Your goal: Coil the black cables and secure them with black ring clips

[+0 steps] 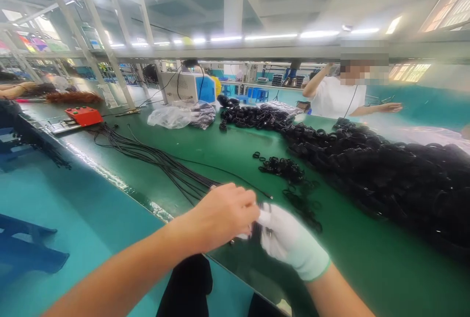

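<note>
Near the front edge of the green worktable, my two hands meet. My left hand (231, 212) is bare, its fingers curled closed against the glove; what they pinch is hidden behind the knuckles. A white knitted glove covers my right hand (288, 239), which is closed around a coiled black cable (259, 231), only partly visible between the hands. A bundle of long black cables (157, 158) runs along the table toward my left hand. One loose cable ends in a small metal-tipped plug (270, 196) just beyond my hands.
A large heap of black coiled cables (396, 175) covers the table's right side. Small black rings (284, 168) lie closer in. Further back are a red control box (84, 116), clear plastic bags (172, 115) and a white-and-blue machine (189, 87). A co-worker (332, 94) stands across the table; a blue stool (29, 243) is at left.
</note>
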### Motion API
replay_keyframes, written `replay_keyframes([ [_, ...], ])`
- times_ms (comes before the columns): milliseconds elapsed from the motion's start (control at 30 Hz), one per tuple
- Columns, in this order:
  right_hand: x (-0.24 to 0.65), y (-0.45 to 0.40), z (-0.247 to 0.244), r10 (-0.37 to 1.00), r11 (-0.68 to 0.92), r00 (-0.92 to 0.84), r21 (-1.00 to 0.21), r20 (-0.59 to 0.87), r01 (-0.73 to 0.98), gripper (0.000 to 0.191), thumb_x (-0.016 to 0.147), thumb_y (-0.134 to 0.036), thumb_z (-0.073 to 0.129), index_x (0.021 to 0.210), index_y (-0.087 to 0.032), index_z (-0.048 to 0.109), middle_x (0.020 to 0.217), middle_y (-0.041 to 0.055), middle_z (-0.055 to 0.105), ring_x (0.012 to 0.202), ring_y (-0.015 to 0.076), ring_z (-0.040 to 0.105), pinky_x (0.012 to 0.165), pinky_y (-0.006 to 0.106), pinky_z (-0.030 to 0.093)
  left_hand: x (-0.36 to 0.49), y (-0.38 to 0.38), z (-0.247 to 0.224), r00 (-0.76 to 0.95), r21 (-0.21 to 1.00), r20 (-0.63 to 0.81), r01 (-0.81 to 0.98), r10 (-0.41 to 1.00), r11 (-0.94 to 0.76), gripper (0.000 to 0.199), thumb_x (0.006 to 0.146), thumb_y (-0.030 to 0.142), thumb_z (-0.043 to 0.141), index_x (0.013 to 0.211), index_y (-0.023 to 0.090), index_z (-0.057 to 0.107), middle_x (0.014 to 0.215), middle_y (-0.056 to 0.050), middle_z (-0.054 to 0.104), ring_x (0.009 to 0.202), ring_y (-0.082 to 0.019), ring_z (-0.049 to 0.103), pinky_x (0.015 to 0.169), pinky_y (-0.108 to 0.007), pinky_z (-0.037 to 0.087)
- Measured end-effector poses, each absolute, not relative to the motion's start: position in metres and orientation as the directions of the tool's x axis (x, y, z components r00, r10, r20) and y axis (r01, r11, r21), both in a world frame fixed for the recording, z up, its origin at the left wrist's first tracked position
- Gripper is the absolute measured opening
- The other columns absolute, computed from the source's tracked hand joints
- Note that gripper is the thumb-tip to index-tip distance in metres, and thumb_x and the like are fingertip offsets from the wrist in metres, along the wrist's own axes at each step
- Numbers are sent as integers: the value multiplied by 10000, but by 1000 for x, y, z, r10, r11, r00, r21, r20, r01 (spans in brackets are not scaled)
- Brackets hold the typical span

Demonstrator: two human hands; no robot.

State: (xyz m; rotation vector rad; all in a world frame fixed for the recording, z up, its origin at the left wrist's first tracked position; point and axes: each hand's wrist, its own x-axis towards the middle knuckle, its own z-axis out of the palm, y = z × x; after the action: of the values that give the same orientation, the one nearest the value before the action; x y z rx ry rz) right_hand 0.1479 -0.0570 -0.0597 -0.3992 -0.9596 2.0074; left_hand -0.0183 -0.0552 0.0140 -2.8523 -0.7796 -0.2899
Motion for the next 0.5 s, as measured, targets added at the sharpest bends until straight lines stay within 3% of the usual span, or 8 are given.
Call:
replay_keyframes([
  [167, 149, -63, -68, 627, -583, -779, -659, 8, -476, 226, 783, -235, 640, 968, -111, 603, 765, 41, 614, 735, 150, 612, 801, 378, 467, -21, -30, 27, 877, 157, 102, 451, 469, -879, 106, 803, 258, 631, 751, 182, 579, 905, 16, 578, 741, -105, 533, 643, -208, 381],
  [233, 146, -64, -71, 563, -635, -826, -649, -17, -419, 276, 741, -242, 675, 953, -83, 596, 752, 52, 607, 704, 164, 614, 764, 397, 480, -20, -24, 24, 886, 200, 92, 431, 454, -880, 100, 801, 244, 634, 732, 188, 588, 877, 21, 597, 774, -110, 538, 655, -203, 382],
  [367, 142, -63, -71, 576, -620, -817, -672, -38, -405, 280, 765, -264, 641, 972, -80, 602, 780, 74, 623, 685, 162, 599, 752, 415, 477, -15, -31, 23, 896, -4, 101, 435, 432, -900, 139, 820, 210, 586, 682, 189, 587, 715, -4, 619, 821, -176, 508, 711, -278, 362],
  [500, 152, -61, -54, 745, -393, -665, -764, 62, -512, 351, 769, -255, 641, 1081, -98, 612, 897, 99, 653, 834, 190, 607, 936, 447, 377, -41, -59, 17, 758, -183, 108, 651, 643, -737, 164, 776, 57, 492, 691, 177, 564, 721, -38, 593, 713, -180, 487, 586, -278, 334],
])
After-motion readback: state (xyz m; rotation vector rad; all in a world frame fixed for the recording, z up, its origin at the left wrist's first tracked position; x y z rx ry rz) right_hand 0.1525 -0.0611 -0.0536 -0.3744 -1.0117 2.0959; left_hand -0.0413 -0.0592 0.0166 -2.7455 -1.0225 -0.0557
